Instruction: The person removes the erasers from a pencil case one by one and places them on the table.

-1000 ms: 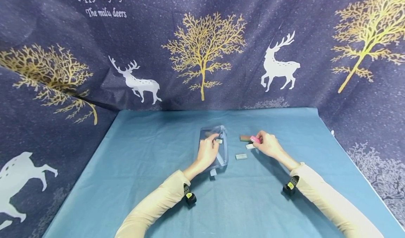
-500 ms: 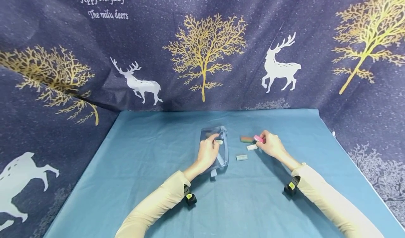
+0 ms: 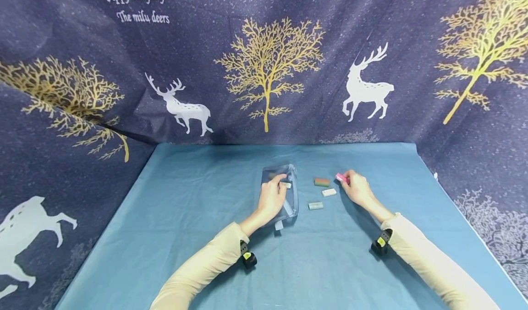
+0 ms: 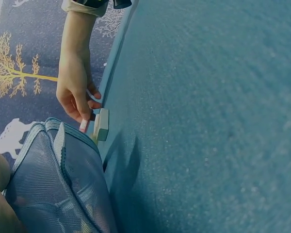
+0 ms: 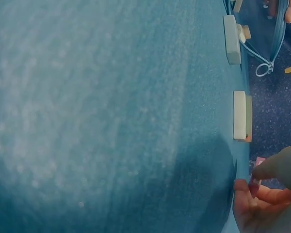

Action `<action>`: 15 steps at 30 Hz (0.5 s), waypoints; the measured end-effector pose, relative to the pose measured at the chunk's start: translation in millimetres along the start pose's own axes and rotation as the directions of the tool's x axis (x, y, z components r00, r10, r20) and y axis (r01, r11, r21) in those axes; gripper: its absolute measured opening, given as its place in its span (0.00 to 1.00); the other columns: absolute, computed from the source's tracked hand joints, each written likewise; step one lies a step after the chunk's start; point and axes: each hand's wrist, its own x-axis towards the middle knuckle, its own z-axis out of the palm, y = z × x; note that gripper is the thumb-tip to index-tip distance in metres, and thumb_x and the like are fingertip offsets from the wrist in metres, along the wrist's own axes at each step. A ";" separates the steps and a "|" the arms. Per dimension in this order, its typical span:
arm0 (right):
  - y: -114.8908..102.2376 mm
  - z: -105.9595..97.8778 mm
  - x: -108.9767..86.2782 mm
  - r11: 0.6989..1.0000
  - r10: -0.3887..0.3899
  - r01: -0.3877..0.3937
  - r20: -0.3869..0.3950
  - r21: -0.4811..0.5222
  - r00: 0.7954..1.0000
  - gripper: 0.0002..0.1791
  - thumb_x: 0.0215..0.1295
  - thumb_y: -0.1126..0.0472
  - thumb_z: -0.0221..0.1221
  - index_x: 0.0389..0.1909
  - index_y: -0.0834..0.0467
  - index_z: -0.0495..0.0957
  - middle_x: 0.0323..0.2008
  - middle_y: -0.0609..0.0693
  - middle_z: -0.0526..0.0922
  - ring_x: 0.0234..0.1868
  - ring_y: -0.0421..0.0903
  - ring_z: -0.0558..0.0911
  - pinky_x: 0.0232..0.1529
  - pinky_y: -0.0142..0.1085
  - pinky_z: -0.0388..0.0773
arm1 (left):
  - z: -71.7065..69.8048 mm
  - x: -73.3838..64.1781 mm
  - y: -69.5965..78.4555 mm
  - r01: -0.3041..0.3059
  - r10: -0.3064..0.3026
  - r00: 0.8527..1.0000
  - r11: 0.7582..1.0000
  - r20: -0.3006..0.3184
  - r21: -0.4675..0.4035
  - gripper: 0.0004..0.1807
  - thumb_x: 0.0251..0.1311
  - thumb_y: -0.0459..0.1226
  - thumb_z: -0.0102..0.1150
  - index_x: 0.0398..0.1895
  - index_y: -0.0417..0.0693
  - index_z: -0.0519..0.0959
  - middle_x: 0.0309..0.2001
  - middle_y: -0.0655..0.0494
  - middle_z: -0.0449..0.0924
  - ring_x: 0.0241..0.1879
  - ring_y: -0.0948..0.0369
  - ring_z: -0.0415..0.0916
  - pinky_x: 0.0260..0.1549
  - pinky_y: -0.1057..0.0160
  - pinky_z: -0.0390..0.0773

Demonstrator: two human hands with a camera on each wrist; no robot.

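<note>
A blue mesh zip pouch (image 3: 291, 204) lies left of the table's middle, and my left hand (image 3: 270, 198) grips it from above, index finger stretched along it. Close to those fingertips shows a small whitish block (image 3: 287, 185), seen at the pouch. My right hand (image 3: 358, 191) pinches a pink eraser (image 3: 340, 177) between thumb and fingers; in the right wrist view the fingers partly cover this eraser (image 5: 260, 163). Between the hands lie a reddish-brown and green striped eraser (image 3: 321, 182), a white eraser (image 3: 328, 192) and a pale grey-blue eraser (image 3: 315, 206). The left wrist view shows the pouch's zip side (image 4: 63, 150).
Blue cloth (image 3: 264, 273) covers the table. A dark hanging cloth (image 3: 288, 113) with deer and trees stands behind and along the sides. A pale tag (image 3: 278, 225) sticks out from the pouch's near end.
My right hand has drawn the pink eraser to the right, away from the striped and white erasers, which now lie fully visible. My left hand and the pouch have stayed in place.
</note>
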 end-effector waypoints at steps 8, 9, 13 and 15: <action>6.0 0.3 3.2 0.998 0.061 -0.060 0.011 -0.025 0.998 0.11 0.61 0.63 0.53 0.40 0.68 0.71 0.28 0.60 0.76 0.26 0.52 0.74 0.26 0.44 0.70 | 1.1 -0.5 -0.2 -0.006 0.006 1.000 1.000 -0.014 0.003 0.19 0.61 0.30 0.42 0.53 0.40 0.74 0.06 0.62 0.57 0.03 0.71 0.49 0.04 0.72 0.55; 7.1 -0.1 3.8 0.997 0.072 -0.071 0.014 -0.033 0.997 0.12 0.61 0.63 0.52 0.40 0.68 0.71 0.28 0.61 0.76 0.26 0.52 0.74 0.26 0.45 0.70 | 1.3 -0.5 -0.3 -0.003 0.003 1.000 1.000 -0.014 0.004 0.19 0.61 0.30 0.41 0.53 0.40 0.74 0.06 0.62 0.57 0.04 0.71 0.50 0.05 0.72 0.56; 10.5 -1.9 5.5 0.990 0.125 -0.123 0.028 -0.065 0.992 0.13 0.60 0.61 0.52 0.41 0.66 0.71 0.29 0.60 0.75 0.28 0.54 0.75 0.27 0.46 0.70 | 1.6 0.0 0.2 0.009 -0.009 1.000 1.000 -0.006 -0.003 0.19 0.62 0.31 0.41 0.54 0.41 0.74 0.06 0.62 0.57 0.03 0.70 0.50 0.04 0.73 0.55; 11.5 -2.7 5.7 0.987 0.147 -0.144 0.035 -0.075 0.989 0.13 0.60 0.61 0.52 0.41 0.65 0.71 0.29 0.60 0.75 0.30 0.55 0.75 0.28 0.47 0.70 | 1.6 0.4 0.4 0.010 -0.010 1.000 1.000 -0.004 -0.004 0.19 0.62 0.31 0.41 0.54 0.40 0.74 0.06 0.62 0.57 0.03 0.70 0.50 0.04 0.73 0.54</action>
